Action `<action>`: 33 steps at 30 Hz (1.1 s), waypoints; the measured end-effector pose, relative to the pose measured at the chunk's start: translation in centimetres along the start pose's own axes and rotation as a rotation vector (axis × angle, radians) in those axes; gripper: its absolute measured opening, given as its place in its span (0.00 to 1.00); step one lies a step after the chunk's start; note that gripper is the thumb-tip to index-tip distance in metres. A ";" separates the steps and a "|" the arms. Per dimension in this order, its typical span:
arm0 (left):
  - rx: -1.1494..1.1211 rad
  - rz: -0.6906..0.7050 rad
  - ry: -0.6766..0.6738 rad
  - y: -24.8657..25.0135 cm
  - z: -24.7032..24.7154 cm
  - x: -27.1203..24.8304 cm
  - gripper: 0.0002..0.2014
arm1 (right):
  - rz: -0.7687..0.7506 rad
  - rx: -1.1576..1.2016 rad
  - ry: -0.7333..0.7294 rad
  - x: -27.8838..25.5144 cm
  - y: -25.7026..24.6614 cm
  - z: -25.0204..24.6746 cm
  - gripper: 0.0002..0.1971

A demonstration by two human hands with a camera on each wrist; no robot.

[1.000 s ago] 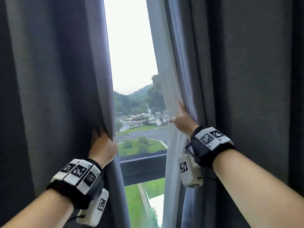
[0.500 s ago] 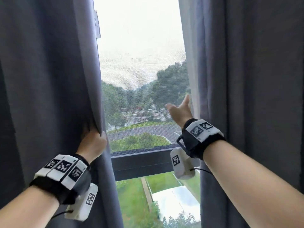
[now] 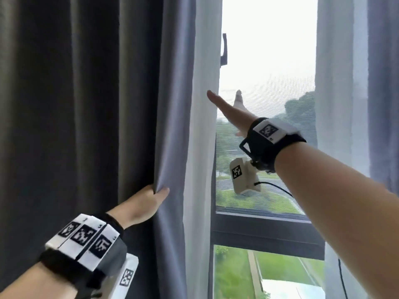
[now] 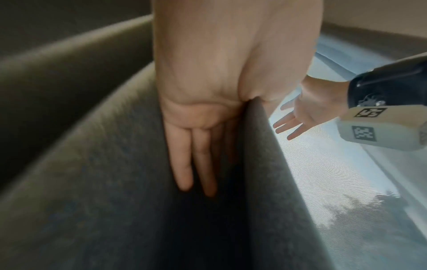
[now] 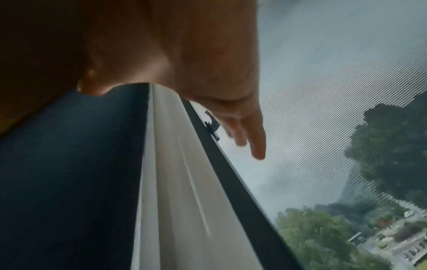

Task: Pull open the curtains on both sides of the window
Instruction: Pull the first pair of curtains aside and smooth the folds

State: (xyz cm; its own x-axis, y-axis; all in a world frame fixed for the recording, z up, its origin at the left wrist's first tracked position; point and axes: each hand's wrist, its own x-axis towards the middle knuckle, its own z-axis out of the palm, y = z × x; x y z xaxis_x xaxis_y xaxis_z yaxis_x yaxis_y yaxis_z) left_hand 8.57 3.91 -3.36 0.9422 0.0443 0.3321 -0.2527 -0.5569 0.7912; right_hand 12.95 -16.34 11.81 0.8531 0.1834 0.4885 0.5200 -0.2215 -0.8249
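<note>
My left hand (image 3: 142, 203) has the leading fold of the left curtain (image 3: 97, 126) caught between thumb and flat fingers. In the left wrist view my fingers (image 4: 184, 160) lie straight along the dark fabric with the fold tucked into the crook of the thumb. That is a change from a moment ago, when this hand was bunched in a fist around the edge.

My right hand (image 3: 232, 110) is off the right curtain (image 3: 367, 104) now! It has let go and swung across the glass, fingers spread wide and holding nothing, reaching toward the pale sheer (image 3: 203, 126) that hangs at the left side of the window (image 3: 267, 72). Half a second back it was still over by the right edge.

The gap has widened too: the right curtain stands back at the window's right edge, and the black window handle (image 3: 224, 49) on the left frame shows in the open.

So I'd say the right side is largely done, and the left is what remains. Dark curtain and sheer both cover the left part of the glass. Both hands look set to work that side next, though the sheer may slip if I only brush it.
</note>
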 end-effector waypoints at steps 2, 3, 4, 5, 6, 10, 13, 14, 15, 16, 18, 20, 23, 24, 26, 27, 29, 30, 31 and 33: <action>0.017 -0.036 -0.012 -0.5 -2.0 -1.4 0.19 | 0.003 0.039 -0.032 1.2 -0.6 0.8 0.55; 0.028 -0.043 0.006 -0.7 -2.8 -1.9 0.19 | 0.007 0.053 -0.053 1.7 -0.8 1.3 0.57; 0.043 -0.051 0.031 -0.9 -3.5 -2.4 0.19 | 0.010 0.068 -0.077 2.0 -0.9 1.8 0.59; 0.064 -0.057 0.060 -1.0 -4.0 -2.7 0.19 | 0.011 0.098 -0.103 2.2 -1.0 2.4 0.61; 0.092 -0.059 0.091 -1.2 -4.4 -3.0 0.20 | 0.005 0.148 -0.138 2.3 -1.1 3.2 0.61; 0.168 -0.006 0.201 -1.8 -4.5 -3.3 0.26 | -0.078 0.261 -0.404 1.7 -2.7 7.1 0.59; 0.069 0.091 0.160 -1.9 -3.6 -3.3 0.37 | -0.119 0.173 -0.503 1.0 -4.2 9.2 0.70; 0.024 0.130 0.146 -1.8 -3.2 -3.3 0.40 | -0.135 0.172 -0.514 0.7 -4.6 9.6 0.72; 0.000 0.168 0.143 -1.7 -2.7 -3.2 0.42 | -0.154 0.178 -0.516 0.4 -4.9 10.0 0.73; -0.002 0.200 0.151 -1.7 -2.2 -3.1 0.44 | -0.174 0.183 -0.509 0.1 -5.2 10.4 0.73; -0.020 0.232 0.186 -1.7 -1.2 -2.6 0.47 | -0.203 0.196 -0.487 -0.5 -5.6 11.4 0.73; -0.079 0.222 0.255 -1.8 -0.5 -2.1 0.47 | -0.213 0.225 -0.493 -1.0 -6.0 12.4 0.71; -0.079 0.173 0.438 -1.9 -0.5 -1.6 0.42 | -0.231 0.243 -0.563 -1.7 -6.7 13.7 0.68; -0.076 0.143 0.503 -2.1 -0.8 -1.5 0.37 | -0.239 0.247 -0.583 -1.8 -6.9 14.0 0.68; -0.097 0.070 0.611 -2.8 -1.5 -1.4 0.19 | -0.249 0.250 -0.584 -1.8 -7.0 14.5 0.67; -0.083 0.022 0.646 -3.2 -1.9 -1.4 0.11 | -0.251 0.252 -0.551 -1.6 -6.8 14.6 0.66; -0.026 -0.064 0.676 -4.1 -3.1 -1.6 0.10 | -0.257 0.208 -0.397 -0.9 -6.0 14.7 0.64; -0.008 -0.083 0.681 -4.4 -3.7 -1.9 0.08 | -0.249 0.143 -0.310 -0.6 -5.6 14.6 0.63; 0.032 -0.095 0.691 -4.5 -4.3 -2.2 0.04 | -0.221 0.054 -0.244 -0.2 -5.1 14.4 0.62; 0.125 -0.089 0.715 -4.9 -5.6 -3.0 0.05 | -0.119 -0.126 -0.187 0.2 -4.5 14.4 0.64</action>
State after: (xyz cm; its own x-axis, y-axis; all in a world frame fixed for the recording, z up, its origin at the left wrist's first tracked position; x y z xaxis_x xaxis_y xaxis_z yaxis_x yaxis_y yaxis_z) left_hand 5.71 11.15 -5.31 0.5732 0.6005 0.5575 -0.1148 -0.6148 0.7803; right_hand 10.16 -1.54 11.52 0.7689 0.3865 0.5093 0.6275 -0.3033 -0.7172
